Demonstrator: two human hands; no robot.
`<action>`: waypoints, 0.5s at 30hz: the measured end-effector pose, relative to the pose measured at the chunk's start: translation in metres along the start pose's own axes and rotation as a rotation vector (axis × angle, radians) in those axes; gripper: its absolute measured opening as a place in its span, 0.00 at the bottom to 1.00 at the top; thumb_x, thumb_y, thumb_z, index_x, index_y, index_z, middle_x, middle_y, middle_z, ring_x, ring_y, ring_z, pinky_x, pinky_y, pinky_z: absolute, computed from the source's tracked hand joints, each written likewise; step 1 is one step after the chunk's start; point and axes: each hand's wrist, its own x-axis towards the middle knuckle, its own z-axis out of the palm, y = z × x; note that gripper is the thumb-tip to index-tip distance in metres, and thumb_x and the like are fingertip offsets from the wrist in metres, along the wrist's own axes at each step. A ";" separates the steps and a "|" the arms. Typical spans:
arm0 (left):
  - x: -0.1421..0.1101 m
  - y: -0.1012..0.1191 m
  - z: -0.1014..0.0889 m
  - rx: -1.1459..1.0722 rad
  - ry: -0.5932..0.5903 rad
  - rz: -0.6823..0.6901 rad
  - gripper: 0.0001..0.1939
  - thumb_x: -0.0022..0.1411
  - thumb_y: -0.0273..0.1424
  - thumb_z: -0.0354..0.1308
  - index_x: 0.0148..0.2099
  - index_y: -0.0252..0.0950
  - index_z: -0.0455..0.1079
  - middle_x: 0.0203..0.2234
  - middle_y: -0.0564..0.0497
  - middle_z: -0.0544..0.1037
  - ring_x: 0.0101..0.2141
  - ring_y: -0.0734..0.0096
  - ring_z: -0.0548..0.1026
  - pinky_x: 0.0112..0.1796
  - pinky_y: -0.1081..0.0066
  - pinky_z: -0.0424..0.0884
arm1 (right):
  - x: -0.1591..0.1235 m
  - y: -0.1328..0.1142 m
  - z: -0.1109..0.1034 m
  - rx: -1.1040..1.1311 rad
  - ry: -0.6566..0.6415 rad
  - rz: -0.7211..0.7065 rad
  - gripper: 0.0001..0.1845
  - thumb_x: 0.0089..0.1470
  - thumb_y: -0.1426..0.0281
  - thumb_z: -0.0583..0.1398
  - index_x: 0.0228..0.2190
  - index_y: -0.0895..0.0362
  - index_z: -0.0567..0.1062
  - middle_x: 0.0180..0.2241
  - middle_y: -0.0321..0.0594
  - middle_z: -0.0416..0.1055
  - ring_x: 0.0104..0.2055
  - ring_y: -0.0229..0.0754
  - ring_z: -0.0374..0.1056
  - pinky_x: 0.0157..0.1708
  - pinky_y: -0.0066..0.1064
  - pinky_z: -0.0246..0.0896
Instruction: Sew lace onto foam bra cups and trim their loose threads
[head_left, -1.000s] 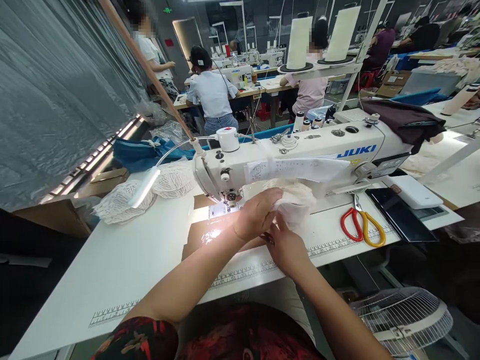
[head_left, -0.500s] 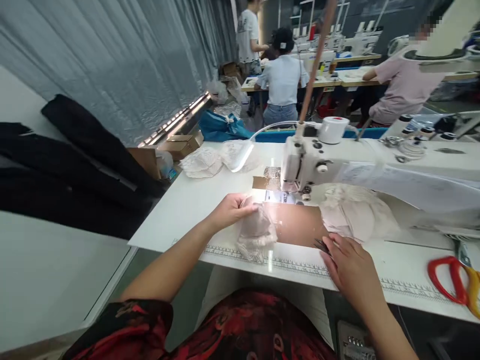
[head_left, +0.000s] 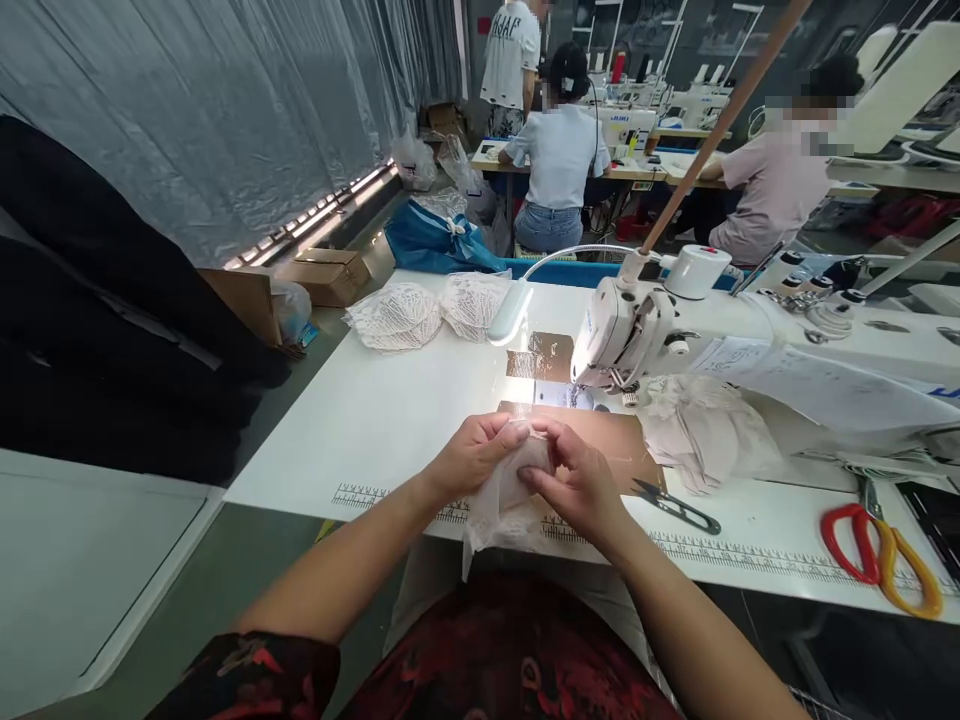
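My left hand (head_left: 472, 455) and my right hand (head_left: 574, 485) meet over the front edge of the white sewing table (head_left: 375, 410). Both pinch a small piece of pale sheer fabric (head_left: 499, 505), which hangs down over the table edge toward my lap. Just behind the hands lies a shiny brown plate under the needle of the white sewing machine (head_left: 750, 350). A heap of the same pale fabric (head_left: 705, 430) rests to the right of the needle. Small black thread snips (head_left: 675, 507) lie right beside my right hand.
Red and yellow scissors (head_left: 877, 555) lie at the table's right. Two white lace pieces (head_left: 427, 310) sit at the back left beside the machine's lamp (head_left: 510, 310). Cardboard boxes (head_left: 326, 275) stand on the floor to the left. Other people sit at machines behind.
My right hand left the table near the snips and joined my left hand on the fabric piece. The piece was drawn toward me over the table edge. The view shifted slightly.
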 end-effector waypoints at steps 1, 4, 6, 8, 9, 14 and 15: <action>-0.001 -0.001 0.001 -0.035 0.039 -0.004 0.23 0.56 0.49 0.63 0.32 0.32 0.69 0.22 0.54 0.71 0.21 0.78 0.66 0.22 0.78 0.63 | 0.000 -0.001 0.002 0.011 0.015 0.003 0.19 0.52 0.71 0.62 0.47 0.52 0.71 0.34 0.36 0.74 0.30 0.39 0.67 0.31 0.30 0.65; -0.003 -0.001 -0.003 -0.143 0.158 -0.017 0.24 0.55 0.51 0.63 0.30 0.33 0.66 0.20 0.55 0.70 0.20 0.78 0.66 0.23 0.77 0.64 | -0.003 -0.003 0.003 0.059 0.039 -0.045 0.01 0.56 0.70 0.60 0.33 0.54 0.73 0.30 0.37 0.71 0.31 0.39 0.66 0.31 0.29 0.62; -0.003 0.003 -0.015 -0.159 0.213 -0.022 0.24 0.53 0.50 0.64 0.30 0.34 0.65 0.20 0.55 0.70 0.21 0.76 0.68 0.24 0.76 0.66 | -0.006 -0.004 0.000 0.142 -0.009 -0.045 0.06 0.57 0.69 0.59 0.28 0.54 0.71 0.29 0.37 0.71 0.31 0.39 0.66 0.32 0.29 0.62; -0.001 0.011 -0.037 -0.064 0.217 -0.047 0.24 0.52 0.50 0.64 0.30 0.34 0.64 0.21 0.55 0.70 0.22 0.76 0.68 0.25 0.75 0.66 | -0.013 -0.004 -0.007 0.264 -0.068 0.022 0.09 0.58 0.66 0.59 0.26 0.54 0.69 0.31 0.38 0.72 0.33 0.39 0.68 0.34 0.29 0.63; 0.000 0.017 -0.052 0.030 0.210 -0.066 0.24 0.52 0.51 0.64 0.30 0.34 0.65 0.21 0.55 0.71 0.22 0.75 0.68 0.26 0.74 0.66 | -0.017 -0.003 -0.012 0.326 -0.081 0.077 0.11 0.57 0.64 0.59 0.26 0.54 0.68 0.31 0.38 0.73 0.33 0.39 0.68 0.33 0.29 0.63; -0.007 0.043 -0.116 0.975 0.481 -0.020 0.30 0.55 0.54 0.54 0.46 0.32 0.71 0.39 0.43 0.77 0.40 0.55 0.75 0.40 0.62 0.71 | -0.056 0.005 -0.052 0.540 0.223 0.489 0.15 0.48 0.58 0.67 0.30 0.55 0.71 0.23 0.32 0.68 0.22 0.37 0.64 0.20 0.25 0.59; -0.013 0.044 -0.121 1.137 0.534 -0.007 0.32 0.57 0.54 0.52 0.53 0.33 0.69 0.46 0.42 0.75 0.46 0.52 0.73 0.45 0.59 0.70 | -0.067 0.005 -0.063 0.548 0.370 0.572 0.17 0.47 0.58 0.67 0.33 0.55 0.71 0.22 0.32 0.68 0.21 0.36 0.64 0.19 0.25 0.58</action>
